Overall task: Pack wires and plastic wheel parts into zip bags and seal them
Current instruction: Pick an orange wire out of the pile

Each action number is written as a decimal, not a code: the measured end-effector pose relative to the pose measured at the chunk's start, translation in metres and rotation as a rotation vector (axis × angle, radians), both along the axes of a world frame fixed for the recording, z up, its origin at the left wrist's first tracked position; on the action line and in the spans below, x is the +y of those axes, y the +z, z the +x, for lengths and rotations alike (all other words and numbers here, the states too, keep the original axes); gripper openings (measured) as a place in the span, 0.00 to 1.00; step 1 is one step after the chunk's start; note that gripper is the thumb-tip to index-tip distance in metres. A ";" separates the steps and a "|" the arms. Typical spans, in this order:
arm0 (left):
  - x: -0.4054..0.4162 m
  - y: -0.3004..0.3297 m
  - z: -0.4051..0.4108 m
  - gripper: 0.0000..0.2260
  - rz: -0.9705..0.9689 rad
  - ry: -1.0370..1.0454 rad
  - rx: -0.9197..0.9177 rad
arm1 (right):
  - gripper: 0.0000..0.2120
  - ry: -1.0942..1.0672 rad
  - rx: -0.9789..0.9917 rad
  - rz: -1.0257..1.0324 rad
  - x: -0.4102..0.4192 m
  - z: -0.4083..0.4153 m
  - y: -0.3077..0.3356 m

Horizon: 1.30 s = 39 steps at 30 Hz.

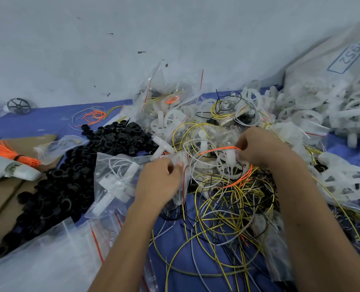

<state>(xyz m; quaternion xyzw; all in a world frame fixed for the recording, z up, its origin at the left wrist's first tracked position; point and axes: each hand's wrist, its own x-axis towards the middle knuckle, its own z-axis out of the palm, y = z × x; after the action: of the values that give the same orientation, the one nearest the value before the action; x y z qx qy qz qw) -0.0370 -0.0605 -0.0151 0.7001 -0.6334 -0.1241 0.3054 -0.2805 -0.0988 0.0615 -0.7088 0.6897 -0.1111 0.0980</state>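
Far left, an orange bundle of ties [4, 151] on cardboard [0, 199], a white game controller [8, 170] just beside it. Next, a heap of black rings [73, 171] on the blue desk [48, 121]. Empty zip bags [48, 253] stacked at lower left. Left hand [159, 182], fingers curled, pinches the mouth of a zip bag [111, 186] holding white plastic parts and wire. Right hand [259, 147] pinches an orange wire [219, 149] over a white wheel part [230, 165], among tangled yellow and black wires [227, 218]. Far right, a heap of white wheels [322, 106] by a sack [332, 60].
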 end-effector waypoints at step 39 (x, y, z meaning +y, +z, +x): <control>0.023 0.068 -0.016 0.02 -0.389 -0.377 0.488 | 0.03 0.569 -0.329 -0.416 0.035 0.055 0.055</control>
<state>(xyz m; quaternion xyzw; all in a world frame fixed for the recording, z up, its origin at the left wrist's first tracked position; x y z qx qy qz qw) -0.0532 -0.0375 0.0526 0.4497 -0.6715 -0.2186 0.5468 -0.2252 -0.0643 0.1161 -0.8493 0.4031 -0.3292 0.0881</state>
